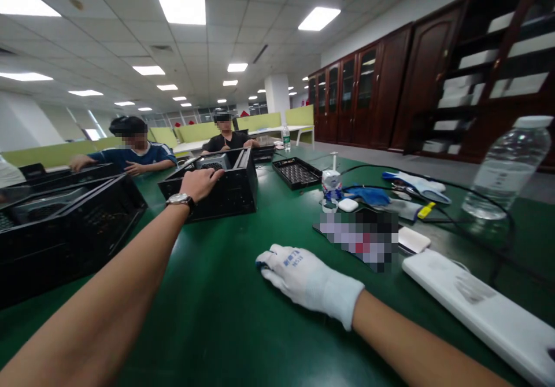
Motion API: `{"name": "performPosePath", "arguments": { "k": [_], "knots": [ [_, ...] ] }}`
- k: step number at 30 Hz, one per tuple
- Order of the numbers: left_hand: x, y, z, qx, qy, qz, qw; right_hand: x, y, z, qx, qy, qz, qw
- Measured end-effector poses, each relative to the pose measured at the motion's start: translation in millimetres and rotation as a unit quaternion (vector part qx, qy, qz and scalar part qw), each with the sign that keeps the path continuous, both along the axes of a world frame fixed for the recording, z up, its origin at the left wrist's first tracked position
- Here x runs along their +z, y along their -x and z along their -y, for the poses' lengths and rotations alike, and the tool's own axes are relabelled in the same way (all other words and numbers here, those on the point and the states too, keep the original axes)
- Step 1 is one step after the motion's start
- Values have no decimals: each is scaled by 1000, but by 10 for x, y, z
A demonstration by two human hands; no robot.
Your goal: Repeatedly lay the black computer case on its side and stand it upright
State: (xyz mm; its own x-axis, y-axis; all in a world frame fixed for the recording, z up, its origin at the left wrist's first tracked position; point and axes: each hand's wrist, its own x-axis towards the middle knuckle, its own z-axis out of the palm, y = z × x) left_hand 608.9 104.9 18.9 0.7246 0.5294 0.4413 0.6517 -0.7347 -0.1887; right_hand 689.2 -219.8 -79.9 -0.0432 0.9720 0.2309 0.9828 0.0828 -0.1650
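The green tabletop (217, 306) stretches under ceiling lights (181, 8), dark cabinets (393, 86) beyond its right edge. Blue lettering (293, 258) on a white glove (318, 286) seems to read "N518". Inside it, the right hand (299, 274) rests palm-down mid-tabletop, fingers slack. The bare left hand (202, 183) bends over a black computer case (225, 195) towards the far edge; whether it pinches the rim is unclear.

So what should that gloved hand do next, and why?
Perhaps move the gloved right hand to the black case: the bare left hand is at its top edge, while the right rests on the green table, apart from it.
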Motion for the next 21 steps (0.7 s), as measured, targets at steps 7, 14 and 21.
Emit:
{"name": "performPosePath", "arguments": {
  "k": [7, 14, 21],
  "knots": [
    [17, 219, 317, 3, -6, 13, 1000, -106, -332, -13, -92, 4, 39, 995],
    [101, 1030, 1460, -9, -16, -31, 999, -87, -453, 165, -120, 23, 99, 988],
    [78, 2069, 3040, 13, -40, -81, 996, -30, -317, 268, -117, -43, 50, 991]
  ]
}}
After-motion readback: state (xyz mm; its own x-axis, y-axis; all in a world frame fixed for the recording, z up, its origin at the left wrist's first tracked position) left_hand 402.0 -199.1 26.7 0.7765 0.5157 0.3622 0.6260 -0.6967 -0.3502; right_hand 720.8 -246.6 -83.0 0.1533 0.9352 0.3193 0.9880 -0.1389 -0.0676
